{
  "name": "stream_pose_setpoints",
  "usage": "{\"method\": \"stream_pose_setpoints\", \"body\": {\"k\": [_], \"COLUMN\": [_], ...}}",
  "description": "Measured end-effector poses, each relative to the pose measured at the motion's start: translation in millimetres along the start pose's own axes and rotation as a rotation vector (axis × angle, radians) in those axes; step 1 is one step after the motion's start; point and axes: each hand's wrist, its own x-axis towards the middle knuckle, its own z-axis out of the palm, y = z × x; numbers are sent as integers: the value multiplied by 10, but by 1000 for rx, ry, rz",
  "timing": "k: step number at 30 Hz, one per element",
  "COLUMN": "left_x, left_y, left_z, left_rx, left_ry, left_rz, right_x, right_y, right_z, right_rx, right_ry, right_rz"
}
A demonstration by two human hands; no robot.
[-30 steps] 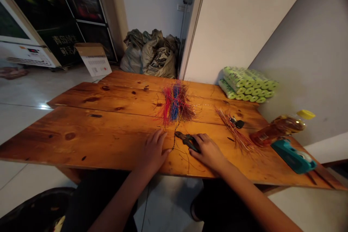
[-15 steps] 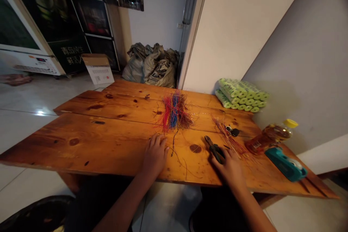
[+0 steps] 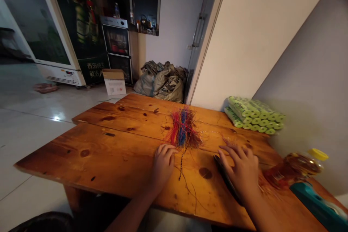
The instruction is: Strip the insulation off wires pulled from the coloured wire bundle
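Observation:
A bundle of thin red, blue and brown wires (image 3: 183, 128) lies at the middle of the wooden table (image 3: 122, 152), with a dark beaded strand (image 3: 181, 166) trailing toward the front edge. My left hand (image 3: 164, 165) rests on the wood just in front of the bundle, fingers spread and holding nothing. Over the dark pliers (image 3: 227, 177), my right hand (image 3: 241, 166) has its fingers apart; the pliers lie beside and partly under it. Loose reddish wires (image 3: 268, 185) are partly covered by my right hand.
To the right are a drink bottle with a yellow cap (image 3: 295, 168), a teal tape dispenser (image 3: 317, 203) and green-wrapped rolls (image 3: 255, 114). Grey sacks (image 3: 163, 81) and a cardboard box (image 3: 114, 83) stand behind the table.
The camera view has shifted. My right hand has moved forward off the pliers' handles and its fingers are now spread; my left hand stays near the bundle.

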Motion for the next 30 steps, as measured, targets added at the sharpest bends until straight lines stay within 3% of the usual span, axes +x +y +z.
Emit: {"method": "stream_pose_setpoints", "body": {"k": [2,6,10,15,18,20,22,24,27,28,30], "left_x": [-8,-26,-9,-6,0,22,46,56,27,11,-17], "left_y": [-40,-32,9,26,39,67,115,179,262,275,265], "left_z": [23,26,-4,-36,-33,-39,-79,-160,-306,-340,-373], "left_rx": [-36,-83,-167,-273,-389,-590,-928,-1310,-1722,-1800,-1901], "left_ry": [-14,-61,-56,-35,-53,-113,-273,-538,-891,-934,-901], "left_rz": [-11,-25,-40,-71,-151,-286,-440,-521,-546,-569,-639], "right_x": [353,854,969,936,833,670,427,140,-257,-362,-524], "right_y": [-146,-350,-360,-312,-302,-325,-389,-499,-729,-813,-968], "right_z": [48,371,568,327,1,-253,-486,-640,-651,-605,-482], "right_rx": [-30,-113,-119,-91,-95,-37,45,139,267,297,323], "right_ry": [-28,-164,-217,-185,-162,-139,-115,-84,-23,10,128], "right_rz": [-122,-333,-443,-450,-383,-299,-247,-255,-352,-368,-399]}}
